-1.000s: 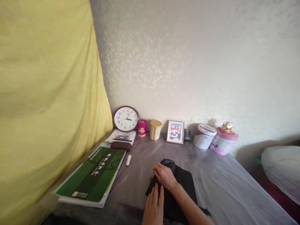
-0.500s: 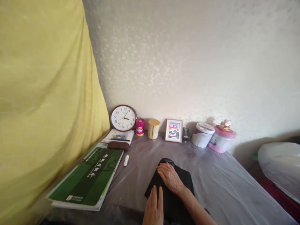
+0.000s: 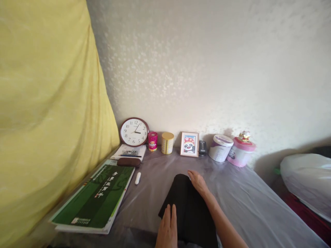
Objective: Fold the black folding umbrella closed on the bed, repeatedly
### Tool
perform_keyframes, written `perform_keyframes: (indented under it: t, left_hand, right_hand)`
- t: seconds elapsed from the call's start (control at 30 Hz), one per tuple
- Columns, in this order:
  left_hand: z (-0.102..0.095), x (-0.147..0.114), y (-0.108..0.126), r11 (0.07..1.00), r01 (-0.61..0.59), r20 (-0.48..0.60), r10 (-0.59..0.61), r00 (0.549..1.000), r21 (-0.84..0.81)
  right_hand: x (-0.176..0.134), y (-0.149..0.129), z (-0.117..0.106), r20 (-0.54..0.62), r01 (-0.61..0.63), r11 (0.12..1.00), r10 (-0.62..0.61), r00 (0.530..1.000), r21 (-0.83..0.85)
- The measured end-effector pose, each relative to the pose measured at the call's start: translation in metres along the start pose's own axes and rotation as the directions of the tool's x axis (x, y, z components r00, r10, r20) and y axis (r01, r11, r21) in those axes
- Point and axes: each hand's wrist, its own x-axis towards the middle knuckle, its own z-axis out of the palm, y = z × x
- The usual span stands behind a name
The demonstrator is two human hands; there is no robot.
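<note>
A black piece of folded cloth (image 3: 184, 203) lies on the grey covered table in front of me, its far end narrow and rounded. Its kind I cannot make out. My left hand (image 3: 167, 225) rests on the cloth's near left part, fingers stretched out. At the far right edge of the cloth is my right hand (image 3: 198, 182), turned on its side with the fingers extended and apart from any grip. The forearm runs along the cloth's right side and hides part of that edge.
On the left lie a large green book (image 3: 95, 196), a brown case (image 3: 128, 162) and a small white object (image 3: 138, 178). Along the wall stand a clock (image 3: 134, 131), a pink tin (image 3: 152, 141), a yellow tin (image 3: 167, 143), a picture frame (image 3: 189, 144) and two tubs (image 3: 220, 148).
My right hand has slid from the top of the cloth to its far right edge. The cloth's far end now lies flatter and uncovered. My left hand has hardly moved.
</note>
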Motion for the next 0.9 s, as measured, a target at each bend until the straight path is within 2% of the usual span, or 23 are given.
perform_keyframes:
  t: [0.07,0.13,0.2,0.3,0.4,0.53,0.73,0.83,0.9]
  left_hand:
    - [0.000,-0.002,-0.001,1.000,-0.013,-0.016,0.012,1.000,-0.018]
    - [-0.001,-0.005,-0.002,0.998,-0.040,-0.032,0.038,0.999,-0.047]
    - [-0.002,-0.008,-0.002,0.995,-0.072,-0.039,0.069,0.997,-0.066]
    - [-0.004,-0.012,-0.001,0.993,-0.086,-0.040,0.083,0.996,-0.084]
    - [-0.006,-0.015,0.000,0.991,-0.088,-0.050,0.083,0.995,-0.103]
    - [-0.009,-0.017,0.000,0.987,-0.103,-0.036,0.099,0.994,-0.123]
    - [-0.014,-0.020,0.002,0.986,-0.094,-0.034,0.090,0.995,-0.140]
    - [-0.018,-0.021,0.005,0.990,-0.062,-0.023,0.060,0.998,-0.127]
    - [-0.018,-0.022,0.006,0.992,-0.052,-0.021,0.049,0.999,-0.116]
  right_hand:
    - [-0.019,0.016,-0.014,-0.072,-0.072,0.997,0.072,0.995,0.007]
    - [-0.044,0.030,-0.027,-0.180,-0.156,0.984,0.170,0.969,0.089]
    - [-0.072,0.037,-0.037,-0.183,-0.211,0.967,0.235,0.955,0.143]
    - [-0.106,0.031,-0.045,0.001,-0.317,0.901,0.332,0.943,0.297]
    - [-0.124,0.015,-0.048,0.133,-0.437,0.814,0.419,0.898,0.383]
    - [-0.128,-0.001,-0.047,0.127,-0.447,0.775,0.440,0.889,0.447]
    - [-0.117,-0.004,-0.040,0.150,-0.465,0.744,0.453,0.879,0.481]
    - [-0.106,-0.009,-0.044,0.144,-0.410,0.711,0.405,0.903,0.571]
    - [-0.095,-0.019,-0.049,0.166,-0.372,0.652,0.356,0.919,0.661]
